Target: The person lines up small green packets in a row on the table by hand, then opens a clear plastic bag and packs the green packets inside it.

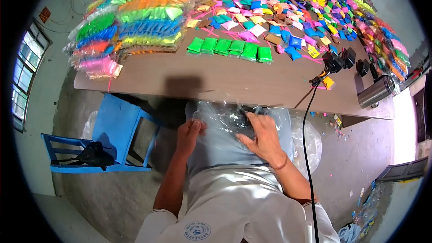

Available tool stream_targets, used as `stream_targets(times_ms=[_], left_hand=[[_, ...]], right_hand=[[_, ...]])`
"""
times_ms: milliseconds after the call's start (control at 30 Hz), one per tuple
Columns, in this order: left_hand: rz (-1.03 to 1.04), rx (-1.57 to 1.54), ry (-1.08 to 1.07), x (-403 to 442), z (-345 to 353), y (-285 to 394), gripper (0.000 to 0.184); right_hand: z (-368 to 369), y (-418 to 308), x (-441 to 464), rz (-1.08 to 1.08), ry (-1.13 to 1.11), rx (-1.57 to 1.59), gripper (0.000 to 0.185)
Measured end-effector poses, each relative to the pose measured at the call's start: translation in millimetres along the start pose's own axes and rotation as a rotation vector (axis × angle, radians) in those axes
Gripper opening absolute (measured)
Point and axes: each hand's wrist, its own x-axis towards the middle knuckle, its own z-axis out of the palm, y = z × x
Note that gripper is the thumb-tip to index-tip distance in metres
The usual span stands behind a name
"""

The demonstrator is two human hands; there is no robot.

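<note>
A clear plastic bag (pixel 220 119) lies crinkled across my lap, just below the table's front edge. On the left, my left hand (pixel 192 131) is closed, its fingers pinching the side of the bag. My right hand (pixel 264 138) rests on the bag's right part, with thumb and forefinger spread apart. Something dark shows under or through the plastic near the right fingertips; I cannot tell what it is. Ahead on the brown table (pixel 148 74), a row of several green packets (pixel 222 46) lies side by side.
Stacked bagged packets (pixel 148 13) stand at the table's left, more (pixel 382 36) at the right. Loose colourful packets (pixel 270 4) cover the back. Black plugs (pixel 334 62) with a hanging cable (pixel 307 153) and a steel flask (pixel 375 92) sit right. A blue chair (pixel 114 121) stands left.
</note>
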Motion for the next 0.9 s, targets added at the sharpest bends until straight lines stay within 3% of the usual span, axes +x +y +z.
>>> stream_targets(times_ms=[100, 167, 400, 500, 667, 800, 900], left_hand=[[0.047, 0.053, -0.041, -1, -2, -1, 0.028], [0.054, 0.084, -0.041, -4, -1, 3, 0.028], [0.084, 0.055, -0.084, -2, -6, -16, 0.031], [0.02, 0.005, -0.122, -2, -5, -13, 0.032], [0.006, 0.006, -0.113, 1, -7, -12, 0.03], [0.1, 0.013, -0.132, 2, -7, -9, 0.028], [0.182, 0.081, -0.171, 2, -7, -10, 0.029]], right_hand=[[-1, 3, 8, 0.022, -0.049, -0.002, 0.053], [1, 10, 5, 0.033, -0.202, 0.052, 0.048], [-14, -18, 9, 0.102, -0.314, 0.21, 0.027], [-17, -25, 16, 0.075, -0.495, 0.178, 0.027], [-15, -34, 28, 0.031, -0.602, 0.337, 0.012], [1, -31, 31, -0.187, -0.383, 0.203, 0.011], [-7, -41, 35, -0.152, -0.316, 0.177, 0.013]])
